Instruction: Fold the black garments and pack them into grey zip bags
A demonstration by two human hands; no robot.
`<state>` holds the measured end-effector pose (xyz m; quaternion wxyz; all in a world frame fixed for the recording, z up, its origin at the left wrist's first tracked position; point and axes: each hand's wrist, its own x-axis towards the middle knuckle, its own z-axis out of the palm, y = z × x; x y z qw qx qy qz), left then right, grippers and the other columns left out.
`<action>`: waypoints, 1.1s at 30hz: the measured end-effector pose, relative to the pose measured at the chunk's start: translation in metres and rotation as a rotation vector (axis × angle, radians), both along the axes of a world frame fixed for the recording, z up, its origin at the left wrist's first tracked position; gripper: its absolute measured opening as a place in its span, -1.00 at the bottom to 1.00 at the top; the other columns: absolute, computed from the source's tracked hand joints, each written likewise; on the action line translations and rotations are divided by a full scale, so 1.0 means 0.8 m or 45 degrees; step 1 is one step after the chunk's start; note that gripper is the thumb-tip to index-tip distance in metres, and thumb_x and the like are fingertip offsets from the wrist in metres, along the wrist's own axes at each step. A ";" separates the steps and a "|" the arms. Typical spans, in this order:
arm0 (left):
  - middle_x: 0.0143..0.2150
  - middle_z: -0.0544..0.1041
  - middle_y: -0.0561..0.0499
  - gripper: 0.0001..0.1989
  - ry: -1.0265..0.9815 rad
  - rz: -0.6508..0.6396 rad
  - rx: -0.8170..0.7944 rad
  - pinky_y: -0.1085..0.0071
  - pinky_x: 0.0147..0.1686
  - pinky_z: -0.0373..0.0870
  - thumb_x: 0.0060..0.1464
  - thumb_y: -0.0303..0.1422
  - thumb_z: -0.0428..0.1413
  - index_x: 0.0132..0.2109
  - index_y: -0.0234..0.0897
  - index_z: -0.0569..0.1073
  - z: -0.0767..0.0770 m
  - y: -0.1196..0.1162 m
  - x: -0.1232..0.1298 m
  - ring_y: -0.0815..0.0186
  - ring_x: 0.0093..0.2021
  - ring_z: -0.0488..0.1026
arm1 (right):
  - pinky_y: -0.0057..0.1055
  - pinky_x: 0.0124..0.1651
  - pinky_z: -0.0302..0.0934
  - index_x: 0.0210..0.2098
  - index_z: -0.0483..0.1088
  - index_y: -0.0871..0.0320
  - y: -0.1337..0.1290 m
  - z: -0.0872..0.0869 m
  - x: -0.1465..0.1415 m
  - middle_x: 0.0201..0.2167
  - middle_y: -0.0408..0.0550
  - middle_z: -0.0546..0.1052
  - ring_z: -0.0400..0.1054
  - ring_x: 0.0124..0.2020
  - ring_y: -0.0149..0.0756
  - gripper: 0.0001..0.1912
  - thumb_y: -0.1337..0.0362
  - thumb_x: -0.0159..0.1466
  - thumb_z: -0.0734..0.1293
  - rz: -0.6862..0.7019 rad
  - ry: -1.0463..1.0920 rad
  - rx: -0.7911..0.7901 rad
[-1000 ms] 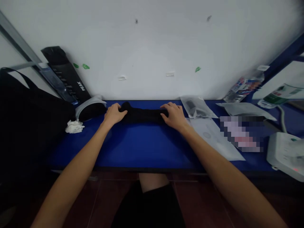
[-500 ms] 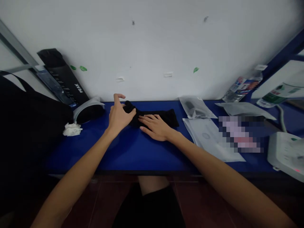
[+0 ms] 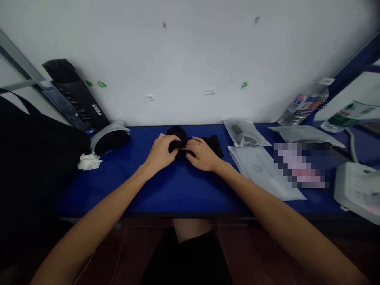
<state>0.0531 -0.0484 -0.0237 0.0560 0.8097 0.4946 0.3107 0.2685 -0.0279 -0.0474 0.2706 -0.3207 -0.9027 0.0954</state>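
Note:
A black cloth item (image 3: 213, 145) lies on the blue tabletop (image 3: 178, 194), its left part bunched up and folded over toward the right. My left hand (image 3: 162, 151) grips the bunched left part between thumb and fingers. Beside it, my right hand (image 3: 202, 153) rests on the middle of the cloth, fingertips close to the fold and nearly meeting the left hand. The flat right end of the cloth sticks out past my right hand. How the right fingertips sit at the fold is partly hidden.
At the left are a black bag (image 3: 38, 158), crumpled tissue (image 3: 89, 162), a black PEAK package (image 3: 80, 95) and a white-edged black item (image 3: 111, 138). Rightward lie clear pouches (image 3: 261, 170), a tilted bottle (image 3: 305, 103) and a white power strip (image 3: 359, 190).
My left hand has moved right, closing on the cloth and folding its left end over. My right hand has shifted slightly right, its fingers drawn in more.

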 end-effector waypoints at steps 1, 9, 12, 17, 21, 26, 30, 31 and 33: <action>-0.02 0.68 -0.07 -0.73 0.043 -0.019 0.006 0.02 0.10 0.48 0.19 -0.54 0.21 -0.02 -0.19 0.64 -0.002 0.001 -0.001 0.01 0.01 0.52 | 0.04 0.35 0.18 -0.13 0.64 0.10 0.001 0.003 0.003 -0.04 0.06 0.71 0.51 0.10 -0.01 -0.68 0.45 0.35 0.26 -0.086 0.080 0.021; 0.13 0.60 -0.17 -0.53 0.187 -0.131 -0.128 -0.06 0.18 0.42 0.46 0.03 0.05 0.06 -0.20 0.67 -0.001 -0.009 0.007 -0.03 0.09 0.49 | -0.14 0.01 0.26 -0.25 0.56 0.11 -0.002 0.012 0.005 -0.21 0.03 0.66 0.46 -0.13 -0.07 -0.77 0.46 0.30 0.26 -0.246 0.212 0.082; 0.05 0.63 -0.13 -0.58 0.011 -0.030 -0.122 0.01 0.24 0.40 0.55 -0.19 -0.12 0.10 -0.21 0.61 0.001 -0.007 0.007 0.05 0.07 0.50 | -0.13 0.08 0.28 -0.20 0.59 0.11 0.003 0.007 0.005 -0.13 0.04 0.67 0.48 -0.07 -0.05 -0.77 0.44 0.34 0.28 -0.235 0.038 -0.002; 0.21 0.54 -0.30 -0.37 -0.099 0.472 -0.283 -0.08 0.24 0.41 0.23 -0.11 0.30 0.32 -0.27 0.35 -0.006 0.002 -0.001 -0.19 0.32 0.39 | -0.05 0.25 0.30 -0.08 0.65 0.13 0.007 0.004 0.008 0.02 0.06 0.70 0.50 0.07 -0.01 -0.69 0.43 0.39 0.26 -0.257 0.028 -0.045; -0.02 0.60 -0.18 -0.30 -0.257 0.459 -0.452 -0.06 0.20 0.41 0.14 -0.05 0.39 0.24 -0.22 0.27 -0.017 0.011 -0.006 -0.13 0.20 0.50 | 0.01 0.31 0.32 0.04 0.65 0.21 0.008 0.000 0.008 0.13 0.15 0.67 0.49 0.16 0.04 -0.60 0.45 0.41 0.21 -0.197 0.046 -0.049; -0.11 0.49 0.02 -0.28 -0.575 0.329 -0.309 0.15 -0.06 0.52 -0.01 -0.23 0.46 0.13 -0.13 0.17 -0.031 0.020 -0.004 0.17 -0.11 0.56 | 0.11 0.39 0.27 0.16 0.62 0.18 0.015 -0.005 0.014 0.23 0.15 0.63 0.47 0.26 0.04 -0.54 0.41 0.42 0.19 -0.023 0.036 -0.038; -0.13 0.44 0.08 -0.32 -0.611 0.317 -0.133 0.20 -0.10 0.51 -0.03 -0.39 0.39 0.11 -0.12 0.17 -0.030 0.026 -0.011 0.25 -0.16 0.53 | 0.06 0.30 0.32 0.09 0.64 0.09 0.017 0.000 0.023 0.11 0.07 0.67 0.49 0.17 0.01 -0.54 0.45 0.38 0.20 -0.029 0.038 -0.009; -0.13 0.44 0.07 -0.34 -0.607 0.318 -0.076 0.20 -0.09 0.52 -0.02 -0.42 0.37 0.11 -0.12 0.18 -0.027 0.026 -0.013 0.24 -0.15 0.53 | 0.04 0.25 0.33 0.04 0.65 0.10 0.017 0.003 0.024 0.06 0.08 0.68 0.50 0.12 0.01 -0.56 0.46 0.37 0.21 -0.068 0.000 0.003; -0.08 0.46 0.03 -0.37 -0.592 0.317 0.039 0.20 -0.04 0.54 0.00 -0.46 0.34 0.12 -0.12 0.20 -0.019 0.024 -0.014 0.22 -0.08 0.54 | 0.00 0.19 0.33 -0.01 0.66 0.14 0.014 0.007 0.024 0.02 0.11 0.66 0.50 0.04 0.00 -0.61 0.45 0.37 0.22 -0.121 -0.086 0.010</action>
